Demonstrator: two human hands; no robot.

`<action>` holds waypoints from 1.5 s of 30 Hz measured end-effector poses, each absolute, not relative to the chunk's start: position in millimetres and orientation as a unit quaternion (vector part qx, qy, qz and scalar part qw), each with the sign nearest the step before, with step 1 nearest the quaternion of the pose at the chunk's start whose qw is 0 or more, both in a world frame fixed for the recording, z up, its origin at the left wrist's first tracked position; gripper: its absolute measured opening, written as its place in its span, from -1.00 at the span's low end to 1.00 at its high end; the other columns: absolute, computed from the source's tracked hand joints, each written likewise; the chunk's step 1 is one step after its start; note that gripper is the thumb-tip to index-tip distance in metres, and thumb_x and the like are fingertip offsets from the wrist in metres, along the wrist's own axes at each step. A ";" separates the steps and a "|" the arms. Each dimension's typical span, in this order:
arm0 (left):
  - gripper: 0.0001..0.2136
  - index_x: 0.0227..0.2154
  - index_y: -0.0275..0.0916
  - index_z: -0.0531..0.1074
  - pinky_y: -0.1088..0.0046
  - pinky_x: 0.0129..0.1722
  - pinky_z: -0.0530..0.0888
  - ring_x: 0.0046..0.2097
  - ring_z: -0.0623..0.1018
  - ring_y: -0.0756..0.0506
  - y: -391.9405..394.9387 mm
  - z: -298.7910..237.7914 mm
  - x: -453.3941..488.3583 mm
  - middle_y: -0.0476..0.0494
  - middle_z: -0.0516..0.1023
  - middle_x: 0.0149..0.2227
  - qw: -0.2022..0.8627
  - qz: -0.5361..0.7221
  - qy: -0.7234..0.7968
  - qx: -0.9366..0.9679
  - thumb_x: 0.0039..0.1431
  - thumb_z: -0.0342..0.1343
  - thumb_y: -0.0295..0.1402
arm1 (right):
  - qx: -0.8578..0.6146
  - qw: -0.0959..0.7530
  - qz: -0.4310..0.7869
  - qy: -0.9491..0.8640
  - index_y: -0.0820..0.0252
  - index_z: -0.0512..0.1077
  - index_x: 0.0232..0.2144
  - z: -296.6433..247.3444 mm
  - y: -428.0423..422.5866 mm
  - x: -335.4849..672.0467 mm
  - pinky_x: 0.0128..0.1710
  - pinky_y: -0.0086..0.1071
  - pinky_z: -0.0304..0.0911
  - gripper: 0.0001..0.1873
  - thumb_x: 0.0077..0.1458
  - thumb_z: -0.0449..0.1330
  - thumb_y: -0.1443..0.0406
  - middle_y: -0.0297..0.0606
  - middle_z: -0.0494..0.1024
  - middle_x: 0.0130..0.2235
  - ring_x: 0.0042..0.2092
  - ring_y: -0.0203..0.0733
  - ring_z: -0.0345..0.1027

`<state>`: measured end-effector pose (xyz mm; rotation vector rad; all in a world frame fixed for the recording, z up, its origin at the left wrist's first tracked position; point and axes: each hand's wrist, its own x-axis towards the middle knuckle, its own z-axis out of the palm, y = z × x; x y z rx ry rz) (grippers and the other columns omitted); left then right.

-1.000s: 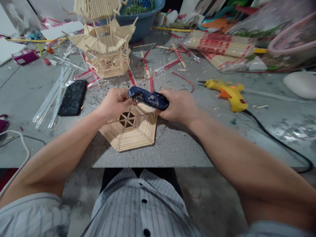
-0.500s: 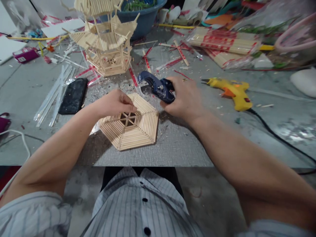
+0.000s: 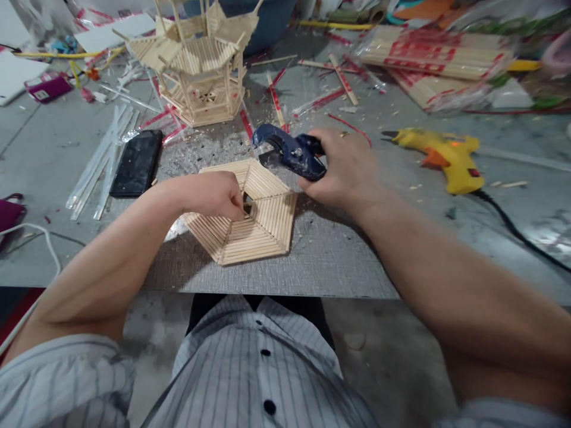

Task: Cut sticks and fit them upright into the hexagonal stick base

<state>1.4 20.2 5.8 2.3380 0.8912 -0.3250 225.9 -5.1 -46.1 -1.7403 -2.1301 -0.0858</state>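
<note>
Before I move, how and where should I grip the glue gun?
Take the glue gun by its handle, probably from the near right: it lies on its side, the handle slants that way, and the dark nozzle points left, away from that grip. The right hand holds a dark blue tool.

Left grip [image 3: 214, 193] over hexagonal panel [image 3: 270, 220]; right grip [image 3: 343, 169] holds blue tool [image 3: 294, 151].

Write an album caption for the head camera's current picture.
Left hand at the centre of a wooden hexagon, right hand holding a blue tool, yellow glue gun lying nearby.
</note>
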 end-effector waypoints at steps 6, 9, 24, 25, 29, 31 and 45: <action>-0.86 -0.56 -0.28 0.57 0.56 -0.46 0.24 -0.50 0.41 0.05 22.2 4.7 0.4 0.01 0.52 -0.58 0.304 -0.129 0.329 0.885 -0.02 0.13 -0.38 | -0.617 0.178 -0.028 -0.766 0.34 0.29 0.06 -40.9 -8.8 224.2 0.01 -0.05 0.17 -0.32 -0.16 0.19 0.22 0.05 0.46 0.00 0.03 0.21 0.32; -0.91 -0.53 -0.25 0.58 0.56 -0.43 0.26 -0.48 0.44 0.04 24.0 1.4 0.5 0.00 0.55 -0.55 0.314 -0.115 0.333 0.882 -0.06 0.19 -0.38 | -0.615 0.175 -0.024 -0.769 0.33 0.29 0.07 -39.6 -9.9 223.8 0.02 -0.05 0.16 -0.32 -0.16 0.19 0.23 0.07 0.46 0.01 0.04 0.20 0.31; -0.82 -0.58 -0.25 0.55 0.53 -0.48 0.20 -0.55 0.34 0.07 22.6 1.3 2.2 0.02 0.48 -0.62 0.286 -0.110 0.339 0.890 -0.02 0.17 -0.28 | -0.605 0.177 -0.033 -0.776 0.27 0.29 0.06 -41.3 -8.9 224.3 0.02 -0.05 0.16 -0.32 -0.16 0.20 0.19 0.02 0.47 -0.01 0.03 0.17 0.32; -0.82 -0.59 -0.25 0.55 0.53 -0.48 0.20 -0.56 0.33 0.08 22.8 1.1 1.9 0.03 0.47 -0.63 0.289 -0.105 0.335 0.891 -0.02 0.17 -0.28 | -0.605 0.177 -0.034 -0.776 0.28 0.29 0.06 -41.1 -9.2 223.9 0.02 -0.05 0.17 -0.33 -0.15 0.19 0.18 0.02 0.48 -0.01 0.03 0.18 0.32; -0.83 -0.57 -0.26 0.56 0.54 -0.47 0.21 -0.55 0.34 0.08 22.9 1.4 1.6 0.02 0.49 -0.62 0.294 -0.107 0.324 0.893 -0.01 0.15 -0.30 | -0.607 0.174 -0.034 -0.775 0.30 0.31 0.04 -41.2 -9.9 223.2 0.00 -0.05 0.18 -0.35 -0.15 0.18 0.18 0.02 0.48 -0.03 0.00 0.19 0.34; -0.85 -0.56 -0.26 0.57 0.53 -0.45 0.22 -0.53 0.37 0.06 22.8 1.4 1.9 0.01 0.51 -0.60 0.296 -0.106 0.334 0.889 -0.03 0.16 -0.32 | -0.608 0.177 -0.035 -0.773 0.29 0.32 0.04 -42.1 -9.7 223.5 0.01 -0.05 0.17 -0.35 -0.17 0.20 0.20 0.01 0.48 -0.02 0.01 0.19 0.33; -0.91 -0.55 -0.26 0.58 0.53 -0.45 0.23 -0.52 0.38 0.06 20.9 3.4 4.9 0.02 0.52 -0.58 0.296 -0.113 0.376 0.871 -0.06 0.23 -0.37 | -0.601 0.170 -0.038 -0.780 0.24 0.30 0.00 -41.5 -10.0 223.2 -0.01 -0.05 0.17 -0.40 -0.15 0.20 0.20 0.01 0.48 -0.04 -0.02 0.18 0.33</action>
